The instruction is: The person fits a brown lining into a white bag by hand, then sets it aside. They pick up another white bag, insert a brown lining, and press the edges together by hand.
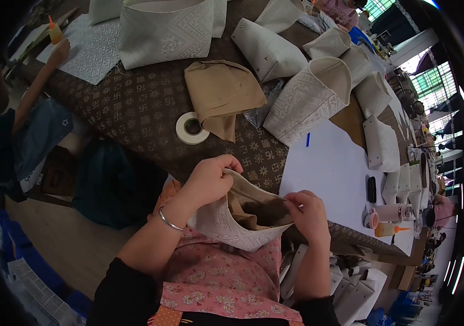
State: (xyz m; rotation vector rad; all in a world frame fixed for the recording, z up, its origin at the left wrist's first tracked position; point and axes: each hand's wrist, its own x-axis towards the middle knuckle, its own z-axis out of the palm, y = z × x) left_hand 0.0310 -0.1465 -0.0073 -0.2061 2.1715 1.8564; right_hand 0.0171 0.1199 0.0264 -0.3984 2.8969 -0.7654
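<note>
A white patterned bag (pixel 245 236) with a tan lining is held open above my lap, its mouth facing up. My left hand (pixel 214 179) pinches the bag's rim at the left corner, fingers closed on it. At the right corner, my right hand (pixel 306 211) grips the rim between thumb and fingers. The brown lining lies loosely folded inside the bag. On the patterned table beyond are a tan cloth piece (pixel 221 92) and a roll of white tape (pixel 191 129).
Several white bags (pixel 311 98) stand on the brown table (pixel 150 103). A white sheet (pixel 324 168), a pink cup (pixel 371 219) and a glue bottle (pixel 387 230) lie right. A co-worker's hand (pixel 60 52) holds another bottle at left. More bags (pixel 359 293) are below the table.
</note>
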